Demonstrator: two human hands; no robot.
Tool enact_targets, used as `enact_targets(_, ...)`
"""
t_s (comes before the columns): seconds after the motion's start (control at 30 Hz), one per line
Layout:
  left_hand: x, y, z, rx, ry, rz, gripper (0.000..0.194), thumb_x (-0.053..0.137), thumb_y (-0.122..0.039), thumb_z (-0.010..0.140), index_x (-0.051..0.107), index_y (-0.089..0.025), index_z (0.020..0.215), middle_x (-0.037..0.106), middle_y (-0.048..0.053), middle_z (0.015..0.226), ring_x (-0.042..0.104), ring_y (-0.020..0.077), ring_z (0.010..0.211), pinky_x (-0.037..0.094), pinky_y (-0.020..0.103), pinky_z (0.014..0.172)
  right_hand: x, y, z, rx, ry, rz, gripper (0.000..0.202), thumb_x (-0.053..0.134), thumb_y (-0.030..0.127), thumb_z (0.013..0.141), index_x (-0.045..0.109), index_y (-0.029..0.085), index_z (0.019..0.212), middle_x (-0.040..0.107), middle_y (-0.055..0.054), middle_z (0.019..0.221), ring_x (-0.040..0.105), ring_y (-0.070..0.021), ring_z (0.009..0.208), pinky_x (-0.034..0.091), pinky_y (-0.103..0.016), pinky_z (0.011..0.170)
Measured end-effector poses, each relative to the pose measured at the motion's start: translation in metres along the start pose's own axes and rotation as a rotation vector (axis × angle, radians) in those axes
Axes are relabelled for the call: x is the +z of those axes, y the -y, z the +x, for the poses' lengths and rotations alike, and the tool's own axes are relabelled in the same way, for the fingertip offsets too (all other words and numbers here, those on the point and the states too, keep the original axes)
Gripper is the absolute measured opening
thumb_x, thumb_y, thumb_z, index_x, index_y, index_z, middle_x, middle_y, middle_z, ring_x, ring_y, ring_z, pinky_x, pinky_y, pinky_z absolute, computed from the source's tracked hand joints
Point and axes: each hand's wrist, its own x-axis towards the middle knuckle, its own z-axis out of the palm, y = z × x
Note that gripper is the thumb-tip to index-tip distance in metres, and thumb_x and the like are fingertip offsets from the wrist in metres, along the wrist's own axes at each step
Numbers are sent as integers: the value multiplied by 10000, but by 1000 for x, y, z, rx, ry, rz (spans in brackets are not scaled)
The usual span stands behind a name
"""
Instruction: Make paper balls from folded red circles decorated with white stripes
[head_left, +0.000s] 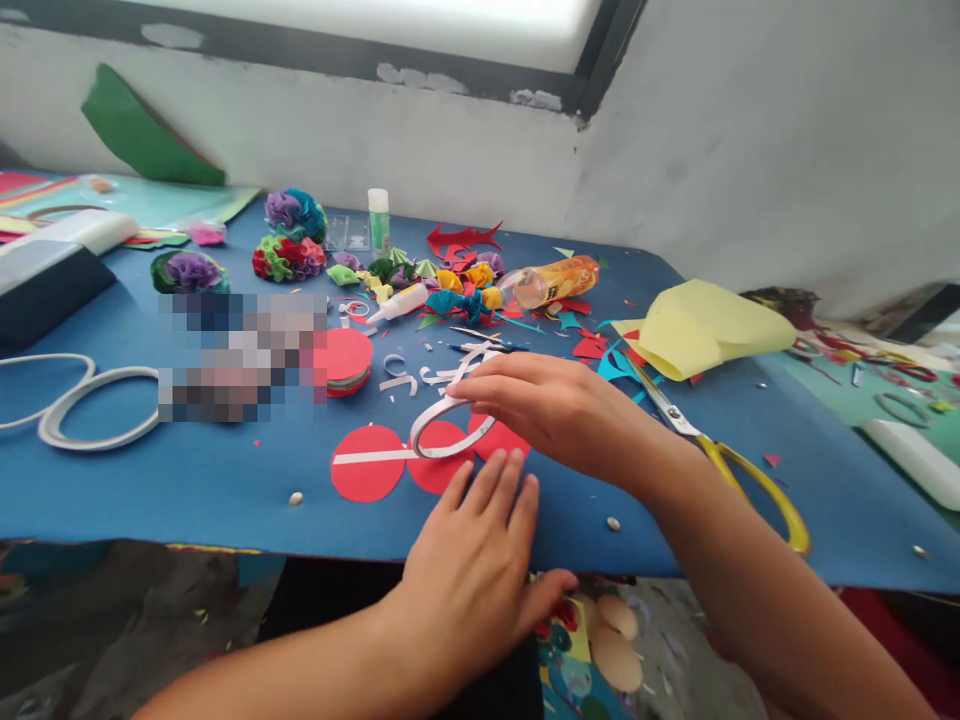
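Red paper makes up the three flat circles [367, 482] I see in a row on the blue counter [225, 492], with a narrow white strip [373, 458] running across the leftmost one toward the middle one. Over the middle circle sits a slim white ring-shaped tape roll [429, 453]. The bare right hand [559, 405] reaches to the roll's upper edge, its fingers stretched out and touching; its thumb is hidden, so I can't tell whether they grip. The bare left hand [480, 545] lies palm down, fingers extended and holding nothing, fingertips at the row's near edge. Beyond the row I have a stack of round red pieces [343, 355]. Yellow-handled metal scissors [679, 418] lie beside the right forearm, near a curled pale-yellow sheet [697, 325].
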Motion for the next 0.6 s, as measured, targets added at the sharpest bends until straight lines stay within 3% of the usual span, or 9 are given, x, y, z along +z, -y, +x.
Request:
enact_targets(0.07,5,0,3,-58,37,44,693,328,-583,871,457,-41,1284,465,201,1348,416,321,1262,402,465,996,3,-1,0,15,-4,63,252,435,101,903,585,145,1100,640,-82,1018,613,-148,900,505,-252,762)
enact_targets(0.2,7,2,0,-56,69,57,700,225,-583,895,438,-59,1308,432,175,1379,374,298,1296,365,464,1024,8,-5,-3,35,-15,107,238,424,123,914,580,171,1087,635,-72,1019,614,-139,884,503,-248,752)
enact_targets(0.6,6,1,-2,-53,61,96,692,231,-594,892,444,-81,1306,440,163,1378,391,290,1285,345,449,1021,13,-8,-11,43,-76,138,233,421,155,920,598,185,1070,633,-65,1006,606,-132,882,498,-244,753)
